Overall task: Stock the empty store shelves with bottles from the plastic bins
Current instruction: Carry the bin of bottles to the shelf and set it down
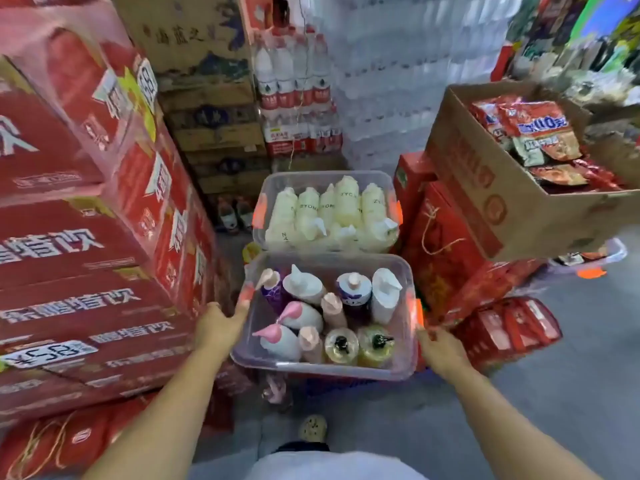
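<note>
A clear plastic bin (pixel 313 370) with orange latches is right in front of me, filled with several upright pump bottles (pixel 341 318) in white, purple, pink and yellow. My left hand (pixel 221 323) grips its left side by the orange latch. Against the bin's right side, my right hand (pixel 440 348) holds on just under the rim. Behind it stands a second clear bin (pixel 329 175) packed with several pale yellow bottles (pixel 346 206). No store shelf can be seen.
Red drink cartons (pixel 86 237) are stacked high on the left. Brown cartons and packs of water bottles (pixel 294 91) stand at the back. On the right, an open cardboard box of snack bags (pixel 519 188) rests on red gift boxes (pixel 446 258). Grey floor lies at the lower right.
</note>
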`<state>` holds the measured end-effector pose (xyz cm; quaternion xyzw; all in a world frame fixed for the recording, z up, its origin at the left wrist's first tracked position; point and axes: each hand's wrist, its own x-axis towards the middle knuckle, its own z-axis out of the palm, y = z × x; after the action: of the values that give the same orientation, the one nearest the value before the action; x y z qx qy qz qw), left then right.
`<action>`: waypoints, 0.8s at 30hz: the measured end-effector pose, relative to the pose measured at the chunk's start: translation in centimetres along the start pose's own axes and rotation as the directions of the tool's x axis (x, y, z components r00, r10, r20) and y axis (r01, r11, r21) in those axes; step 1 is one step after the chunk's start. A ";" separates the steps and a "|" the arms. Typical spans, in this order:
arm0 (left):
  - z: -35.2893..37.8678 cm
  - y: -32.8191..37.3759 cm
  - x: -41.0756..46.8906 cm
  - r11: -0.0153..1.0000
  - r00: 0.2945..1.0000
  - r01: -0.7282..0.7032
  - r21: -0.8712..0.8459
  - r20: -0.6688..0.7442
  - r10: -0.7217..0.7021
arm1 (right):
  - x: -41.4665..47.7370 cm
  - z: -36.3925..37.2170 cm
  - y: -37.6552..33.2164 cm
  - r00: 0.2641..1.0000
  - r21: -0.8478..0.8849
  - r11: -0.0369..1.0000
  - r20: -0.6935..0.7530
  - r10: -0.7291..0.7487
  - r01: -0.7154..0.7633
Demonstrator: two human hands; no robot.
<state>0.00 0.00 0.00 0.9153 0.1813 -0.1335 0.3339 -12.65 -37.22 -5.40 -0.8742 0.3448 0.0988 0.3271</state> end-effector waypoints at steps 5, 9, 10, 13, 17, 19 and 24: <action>0.9 -0.7 5.7 0.997 0.993 0.075 -0.032 0.092 -0.072 | 1.1 3.5 0.4 0.955 0.238 0.925 0.039 0.294 -0.295; 2.2 -1.5 9.8 0.992 0.984 0.081 -0.095 0.169 -0.064 | 1.5 3.7 -1.5 0.910 0.351 0.850 0.017 0.414 -0.393; 2.3 -1.1 9.9 0.985 0.976 0.118 -0.128 0.199 -0.091 | 1.4 3.2 -2.5 0.890 0.405 0.808 0.031 0.455 -0.427; 3.3 -1.2 10.4 0.921 0.946 0.266 -0.285 0.259 -0.193 | 2.3 2.1 -3.6 0.826 0.575 0.670 0.018 0.563 -0.469; 4.2 -1.1 11.1 0.887 0.923 0.358 -0.293 0.250 -0.291 | 4.4 1.4 -3.2 0.751 0.770 0.387 0.174 0.637 -0.507; 4.2 -1.1 11.3 0.878 0.931 0.361 -0.315 0.181 -0.318 | 4.8 1.2 -3.2 0.765 0.795 0.334 0.236 0.600 -0.507; 3.9 -1.8 12.3 0.899 0.949 0.295 -0.324 0.208 -0.237 | 5.0 1.0 -3.2 0.805 0.777 0.413 0.195 0.560 -0.475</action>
<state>9.86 1.68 -8.41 0.7934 0.2981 -0.2179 0.4839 -6.68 -37.52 -6.54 -0.4863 0.6186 -0.0113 0.6171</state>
